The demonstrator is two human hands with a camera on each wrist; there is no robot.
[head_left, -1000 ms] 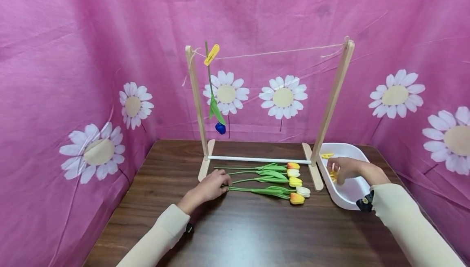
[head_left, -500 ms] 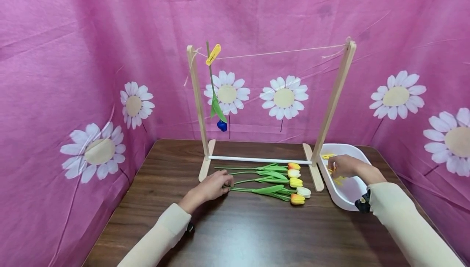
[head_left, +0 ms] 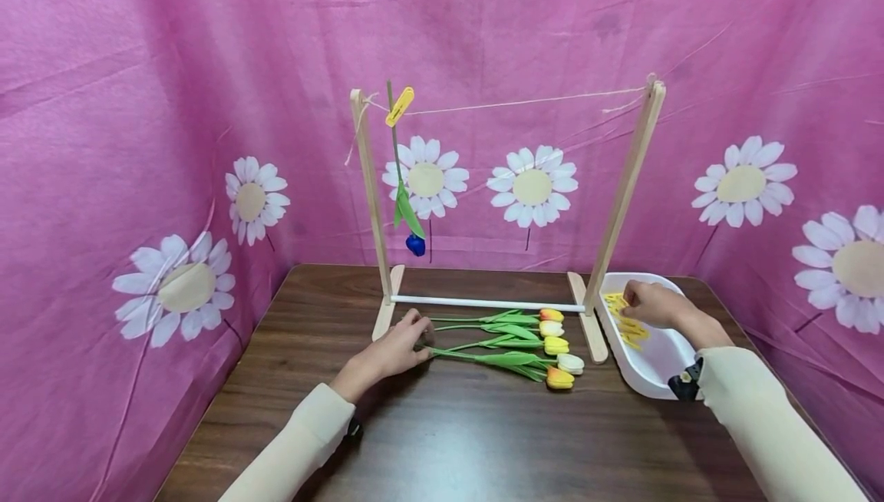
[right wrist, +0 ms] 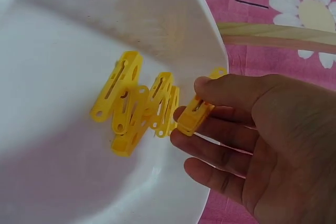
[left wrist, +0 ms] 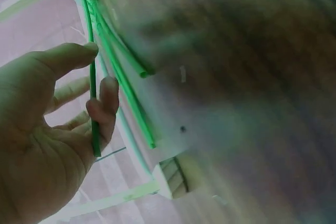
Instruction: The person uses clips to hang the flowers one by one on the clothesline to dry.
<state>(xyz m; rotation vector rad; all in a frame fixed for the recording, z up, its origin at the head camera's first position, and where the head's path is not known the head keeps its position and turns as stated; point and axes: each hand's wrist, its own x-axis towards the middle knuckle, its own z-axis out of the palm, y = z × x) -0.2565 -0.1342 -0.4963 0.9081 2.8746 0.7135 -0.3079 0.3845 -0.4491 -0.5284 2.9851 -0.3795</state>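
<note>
At the stem ends of the artificial tulips (head_left: 511, 360) on the table, my left hand (head_left: 397, 347) holds one green stem (left wrist: 93, 82) between thumb and fingers, its cut end by the palm. Two other stem ends lie beside it in the left wrist view. Over the white tray (head_left: 652, 387), my right hand (head_left: 656, 306) pinches a yellow clothespin (right wrist: 195, 114) between thumb and fingers. Several more yellow clothespins (right wrist: 126, 103) lie in a heap in the tray. A blue tulip (head_left: 415, 245) hangs head down from the string (head_left: 525, 104), clipped by a yellow clothespin (head_left: 400, 107).
A wooden stand carries the string between its left post (head_left: 369, 195) and right post (head_left: 625, 195). A white rod (head_left: 483, 302) joins the posts low down, just behind the tulips. Pink cloth with printed daisies (head_left: 532, 186) surrounds the wooden table (head_left: 483, 433).
My right hand has shifted within the tray, baring more of the clothespins. The left hand has moved slightly at the stems, and the stem ends near it have shifted.
</note>
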